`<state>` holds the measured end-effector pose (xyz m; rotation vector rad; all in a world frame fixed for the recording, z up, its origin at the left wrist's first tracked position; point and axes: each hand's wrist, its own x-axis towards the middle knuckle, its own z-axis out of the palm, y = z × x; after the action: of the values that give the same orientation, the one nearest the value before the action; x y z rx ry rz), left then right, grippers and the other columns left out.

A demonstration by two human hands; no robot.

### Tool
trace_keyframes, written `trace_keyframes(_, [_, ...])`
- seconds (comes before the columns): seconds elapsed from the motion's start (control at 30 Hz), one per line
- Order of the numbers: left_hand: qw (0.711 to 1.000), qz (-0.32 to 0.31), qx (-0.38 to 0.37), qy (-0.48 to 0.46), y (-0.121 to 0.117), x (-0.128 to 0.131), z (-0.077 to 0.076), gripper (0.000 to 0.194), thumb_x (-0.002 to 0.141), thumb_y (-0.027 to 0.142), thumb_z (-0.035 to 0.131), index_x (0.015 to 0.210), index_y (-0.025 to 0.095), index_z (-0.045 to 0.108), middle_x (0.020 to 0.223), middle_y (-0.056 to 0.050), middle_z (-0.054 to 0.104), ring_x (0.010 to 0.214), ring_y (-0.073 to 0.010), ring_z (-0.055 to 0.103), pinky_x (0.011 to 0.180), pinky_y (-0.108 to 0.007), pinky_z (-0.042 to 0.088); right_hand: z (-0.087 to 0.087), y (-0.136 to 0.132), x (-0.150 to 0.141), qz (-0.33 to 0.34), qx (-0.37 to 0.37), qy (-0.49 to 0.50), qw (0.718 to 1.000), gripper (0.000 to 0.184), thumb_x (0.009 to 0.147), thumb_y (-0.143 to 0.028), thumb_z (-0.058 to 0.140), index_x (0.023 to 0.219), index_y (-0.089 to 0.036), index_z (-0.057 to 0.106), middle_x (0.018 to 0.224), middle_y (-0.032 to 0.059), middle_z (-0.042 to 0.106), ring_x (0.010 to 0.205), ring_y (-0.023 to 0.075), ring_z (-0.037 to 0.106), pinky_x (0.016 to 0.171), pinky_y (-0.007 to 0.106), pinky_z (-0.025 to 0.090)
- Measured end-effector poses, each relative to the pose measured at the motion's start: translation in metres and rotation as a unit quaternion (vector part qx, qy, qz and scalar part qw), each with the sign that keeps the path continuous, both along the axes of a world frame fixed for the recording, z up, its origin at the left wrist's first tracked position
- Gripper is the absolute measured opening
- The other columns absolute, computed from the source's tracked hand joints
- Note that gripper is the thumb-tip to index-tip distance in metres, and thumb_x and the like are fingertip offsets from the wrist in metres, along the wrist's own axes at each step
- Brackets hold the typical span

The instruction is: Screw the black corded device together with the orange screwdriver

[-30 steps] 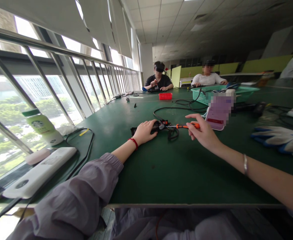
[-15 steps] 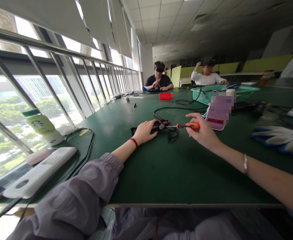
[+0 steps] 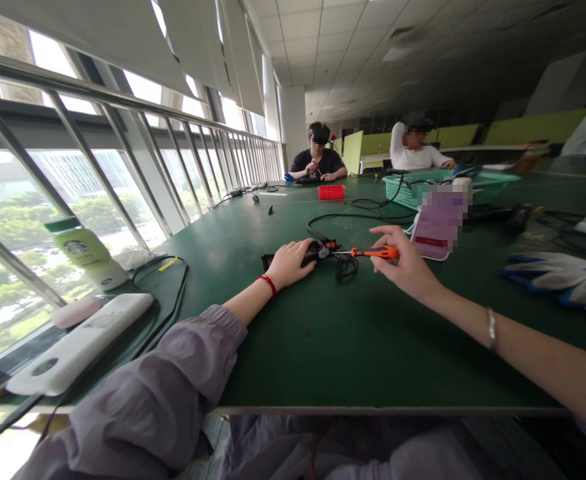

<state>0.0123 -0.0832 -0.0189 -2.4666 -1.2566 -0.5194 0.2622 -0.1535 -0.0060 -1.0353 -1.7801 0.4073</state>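
My left hand (image 3: pixel 289 263) lies closed over a small black device (image 3: pixel 317 253) with wires on the green table (image 3: pixel 323 333), pinning it down. My right hand (image 3: pixel 407 265) pinches the orange handle of a screwdriver (image 3: pixel 373 252). The shaft lies level and its tip meets the device's right end. A black cable (image 3: pixel 345 220) loops away from the device toward the far side. A red cord circles my left wrist, a silver bangle my right.
A phone (image 3: pixel 440 223) leans just right of my right hand. Blue and white gloves (image 3: pixel 560 280) lie at right. A bottle (image 3: pixel 90 257), a white power strip (image 3: pixel 77 343) and a cable sit at left by the railing. Two people sit far back near a red box (image 3: pixel 331 193) and green basket (image 3: pixel 425 183).
My right hand's fingers have shifted slightly on the screwdriver handle; the tip stays at the device. The far person in white has raised an arm to the head. My left hand is unmoved.
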Motion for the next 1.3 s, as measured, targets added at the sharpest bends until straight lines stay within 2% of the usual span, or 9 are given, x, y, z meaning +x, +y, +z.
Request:
trace_keyframes(0.17, [1.0,0.006,0.004,0.005,0.0,0.0,-0.001,0.052,0.086,0.041,0.047,0.13,0.014,0.041,0.113,-0.01,0.062,0.101,-0.0247,0.057,0.087,-0.036,0.045,0.002,-0.007,-0.003,0.004,-0.109,-0.046,0.993,0.038,0.088,-0.051,0.039,0.109,-0.021,0.05,0.046,-0.0081,0.042,0.037,0.0117,0.045,0.047,0.026,0.04])
trace_keyframes(0.23, [1.0,0.007,0.006,0.007,0.001,0.0,-0.001,0.05,0.087,0.04,0.046,0.129,0.014,0.041,0.113,-0.009,0.062,0.101,-0.0243,0.057,0.087,-0.035,0.045,0.003,-0.009,-0.003,-0.013,-0.121,-0.052,0.991,0.039,0.088,-0.053,0.038,0.106,-0.021,0.052,0.043,-0.0083,0.04,0.034,0.0114,0.042,0.044,0.026,0.038])
trace_keyframes(0.43, [0.999,0.018,0.012,0.033,0.0,0.001,0.0,0.045,0.092,0.035,0.041,0.131,0.013,0.039,0.117,-0.01,0.061,0.104,-0.0231,0.057,0.087,-0.034,0.043,0.003,-0.007,-0.002,0.01,0.018,-0.086,0.996,0.037,0.08,-0.032,0.055,0.114,-0.019,0.048,0.07,-0.0018,0.052,0.061,0.0132,0.054,0.065,0.027,0.045])
trace_keyframes(0.53, [0.997,0.038,0.008,0.059,-0.003,0.003,0.002,0.046,0.093,0.034,0.04,0.133,0.012,0.035,0.12,-0.012,0.059,0.105,-0.0234,0.057,0.087,-0.033,0.043,0.002,-0.007,-0.003,0.058,-0.002,-0.183,0.981,0.045,0.08,-0.033,0.055,0.122,-0.02,0.044,0.08,0.0007,0.057,0.066,0.0142,0.056,0.066,0.029,0.046])
trace_keyframes(0.7, [0.992,0.087,-0.044,0.077,-0.009,-0.001,0.014,0.057,0.09,0.033,0.046,0.14,0.012,0.028,0.127,-0.014,0.056,0.108,-0.0255,0.058,0.085,-0.032,0.045,0.0,-0.007,-0.005,0.135,-0.055,-0.369,0.918,0.035,0.079,-0.039,0.054,0.112,-0.025,0.058,0.118,0.005,0.061,0.098,0.0233,0.061,0.083,0.037,0.046])
trace_keyframes(0.87, [0.975,0.149,-0.162,0.022,0.0,-0.031,0.033,0.059,0.078,0.046,0.058,0.13,0.019,0.047,0.115,-0.009,0.063,0.101,-0.0272,0.06,0.077,-0.031,0.047,0.003,-0.007,-0.004,0.141,-0.082,-0.39,0.906,0.039,0.081,-0.039,0.052,0.116,-0.025,0.059,0.121,0.003,0.062,0.101,0.0236,0.061,0.087,0.038,0.045])
trace_keyframes(1.0, [0.959,0.166,-0.23,-0.018,0.012,-0.07,0.042,0.048,0.073,0.049,0.058,0.107,0.015,0.063,0.1,-0.007,0.068,0.089,-0.0239,0.062,0.072,-0.026,0.046,0.005,-0.009,-0.004,0.133,-0.093,-0.397,0.903,0.04,0.08,-0.04,0.052,0.116,-0.025,0.06,0.116,0.0033,0.064,0.093,0.0227,0.064,0.082,0.036,0.047])
trace_keyframes(1.13, [0.938,0.278,-0.208,-0.001,0.015,-0.106,0.044,0.038,0.071,0.045,0.057,0.093,0.017,0.067,0.087,-0.007,0.069,0.085,-0.0254,0.063,0.065,-0.026,0.044,0.006,-0.01,-0.004,0.134,-0.098,-0.398,0.902,0.04,0.08,-0.041,0.052,0.115,-0.025,0.06,0.113,0.0035,0.065,0.09,0.0225,0.064,0.08,0.035,0.046])
trace_keyframes(1.3, [0.904,0.407,-0.129,-0.027,0.008,-0.138,0.041,0.033,0.07,0.04,0.056,0.094,0.02,0.067,0.095,-0.01,0.067,0.09,-0.028,0.061,0.062,-0.028,0.044,0.005,-0.009,-0.003,0.138,-0.101,-0.394,0.903,0.039,0.08,-0.041,0.051,0.116,-0.028,0.06,0.113,0.0038,0.065,0.09,0.0226,0.064,0.079,0.036,0.046])
